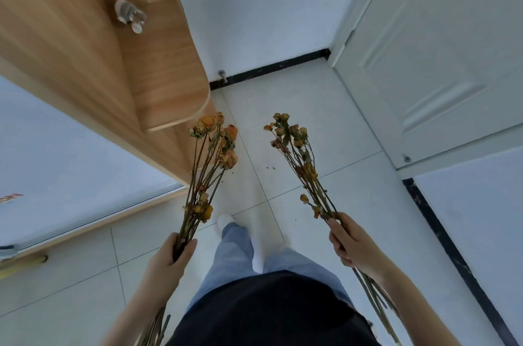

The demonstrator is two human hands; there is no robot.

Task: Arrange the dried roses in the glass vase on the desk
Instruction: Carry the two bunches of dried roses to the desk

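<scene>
Left hand (172, 256) grips the left bunch (228, 159), right hand (352, 246) the right bunch (309, 171), blooms toward twelve o'clock; no vase visible.

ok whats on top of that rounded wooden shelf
A small pale ornament stands on the wooden shelf, near its back corner; nothing else shows there. Anything beneath the shelf is covered by it.

Both bare forearms rise from the lower frame, well apart. The left hand (169, 255) grips the left rose bunch (201, 207). The right hand (352, 246), fingers apparently curled, grips the right rose bunch (310, 171).
</scene>
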